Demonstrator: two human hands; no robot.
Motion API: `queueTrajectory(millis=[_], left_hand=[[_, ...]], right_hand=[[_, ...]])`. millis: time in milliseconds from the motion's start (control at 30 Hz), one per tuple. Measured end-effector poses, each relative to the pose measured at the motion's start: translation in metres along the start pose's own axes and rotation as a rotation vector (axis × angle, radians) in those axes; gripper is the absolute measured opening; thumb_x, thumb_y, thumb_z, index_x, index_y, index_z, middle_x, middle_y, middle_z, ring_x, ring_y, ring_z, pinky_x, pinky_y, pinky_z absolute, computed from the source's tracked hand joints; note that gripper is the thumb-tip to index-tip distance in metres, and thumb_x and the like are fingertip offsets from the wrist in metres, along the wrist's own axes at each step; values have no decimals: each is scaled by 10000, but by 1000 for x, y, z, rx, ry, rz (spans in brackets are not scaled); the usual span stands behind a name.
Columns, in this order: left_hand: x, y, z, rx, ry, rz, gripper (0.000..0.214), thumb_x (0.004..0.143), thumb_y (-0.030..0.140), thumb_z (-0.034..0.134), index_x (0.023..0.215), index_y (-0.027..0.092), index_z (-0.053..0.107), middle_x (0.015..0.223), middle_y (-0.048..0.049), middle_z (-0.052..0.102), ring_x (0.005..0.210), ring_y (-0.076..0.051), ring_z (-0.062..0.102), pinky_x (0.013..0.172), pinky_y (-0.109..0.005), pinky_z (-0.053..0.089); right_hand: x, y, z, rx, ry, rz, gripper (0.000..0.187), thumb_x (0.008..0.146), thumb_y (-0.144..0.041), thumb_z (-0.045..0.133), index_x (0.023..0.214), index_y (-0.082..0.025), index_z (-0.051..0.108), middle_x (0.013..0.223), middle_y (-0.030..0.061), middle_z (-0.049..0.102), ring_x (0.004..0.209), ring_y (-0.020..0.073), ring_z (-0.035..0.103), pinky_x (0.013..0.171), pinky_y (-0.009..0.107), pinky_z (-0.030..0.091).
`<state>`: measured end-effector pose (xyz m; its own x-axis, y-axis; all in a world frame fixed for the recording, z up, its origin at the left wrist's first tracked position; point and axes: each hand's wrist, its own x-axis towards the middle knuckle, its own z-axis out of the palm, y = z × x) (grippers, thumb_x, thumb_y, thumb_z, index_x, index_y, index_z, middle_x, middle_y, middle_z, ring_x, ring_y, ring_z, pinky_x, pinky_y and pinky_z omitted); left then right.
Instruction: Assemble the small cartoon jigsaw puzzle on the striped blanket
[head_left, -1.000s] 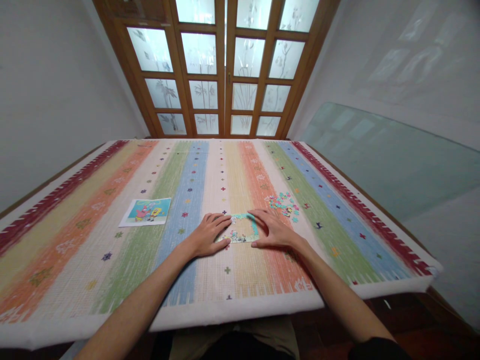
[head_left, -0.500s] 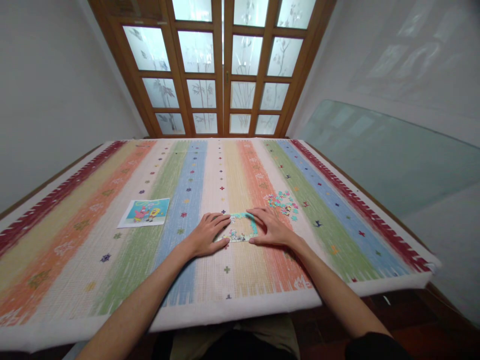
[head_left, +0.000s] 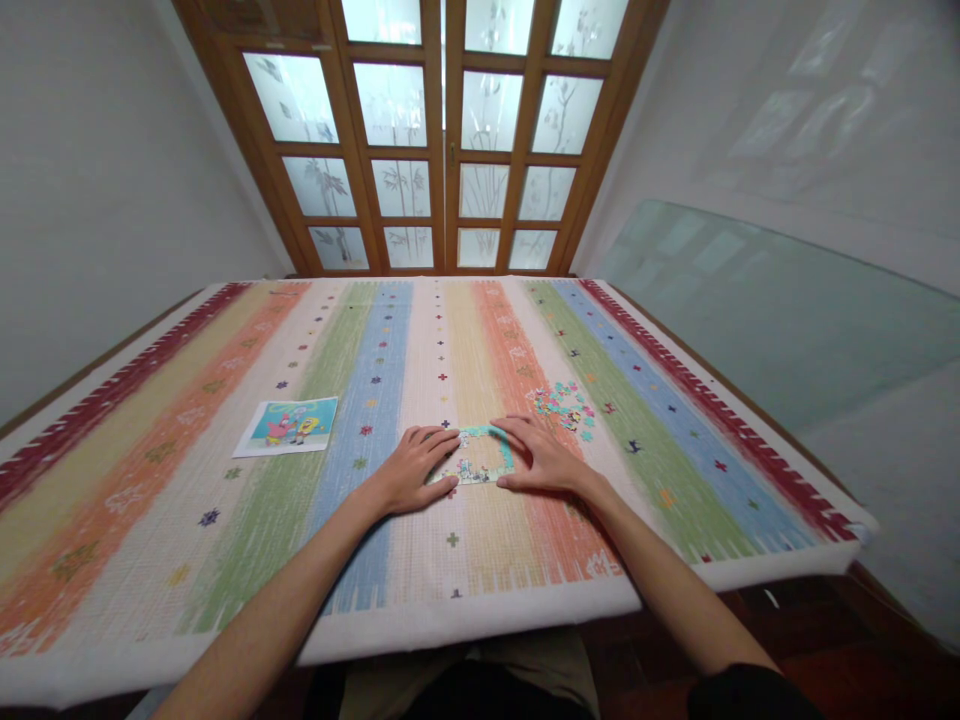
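Note:
A partly assembled jigsaw puzzle (head_left: 474, 470) lies flat on the table before me. Joined pieces form a ring, turquoise along the top and right, with a busier pattern at the bottom; the middle shows a plain tan surface. My left hand (head_left: 412, 470) grips its left side, fingers at the upper edge and thumb at the lower edge, hiding that end. On the opposite side my right hand (head_left: 546, 458) holds it the same way between fingers and thumb. Beyond the right hand lies a loose heap of puzzle pieces (head_left: 562, 405), mostly turquoise with some pink and dark ones.
A printed cartoon picture (head_left: 289, 427) lies to the left on the striped tablecloth (head_left: 375, 560). The table's near edge runs just in front of my body. Wooden glass-paned doors (head_left: 450, 150) stand behind the table, and a pale glass board (head_left: 787, 290) is against the right wall.
The view has shifted very slightly. Both hands keep their places at the puzzle's sides, and the puzzle and loose pieces stay put.

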<state>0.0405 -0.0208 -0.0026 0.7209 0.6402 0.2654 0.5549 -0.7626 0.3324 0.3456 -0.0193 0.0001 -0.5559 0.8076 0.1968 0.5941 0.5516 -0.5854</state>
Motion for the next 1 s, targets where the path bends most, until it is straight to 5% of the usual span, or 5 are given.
queueTrajectory(millis=[233,367,600,767,1000], left_hand=[[0,-1,0,-3,-3,-1,549,985,436,581,1485,218,520,1486,-127,571,1362,-336,483,1148,-546,355],[0,-2,0,1,-8,-2,544,990,433,568,1488,222,518,1492,-129,565,1368,-338,480,1149,-547,349],[-1,-1,0,-9,0,1,533,993,441,561,1475,215,530,1488,-136,568,1368,-341,483,1152,-555,347],[0,0,-1,-17,7,4,535,996,457,558,1475,220,534,1486,-135,570,1377,-344,473,1151,-556,350],[-1,0,-1,-19,8,8,531,995,462,571,1468,221,542,1477,-128,580,1387,-345,465,1154,-555,351]], right_hand=[[-1,4,-6,9,51,-4,832,751,-478,857,1477,-244,523,1450,156,557,1394,357,465,1177,601,361],[-1,20,-22,-48,219,29,516,830,-424,791,1309,-286,657,1371,123,619,1329,338,538,1177,608,348],[-8,67,-69,-351,514,435,165,895,-287,636,968,-202,757,1055,171,700,1051,319,623,999,487,465],[-8,82,-74,-510,458,652,216,869,-264,602,924,-147,774,1032,208,699,1028,338,608,952,456,470],[1,86,-73,-433,412,695,198,810,-245,585,807,-160,764,955,188,726,987,332,654,913,444,491]])
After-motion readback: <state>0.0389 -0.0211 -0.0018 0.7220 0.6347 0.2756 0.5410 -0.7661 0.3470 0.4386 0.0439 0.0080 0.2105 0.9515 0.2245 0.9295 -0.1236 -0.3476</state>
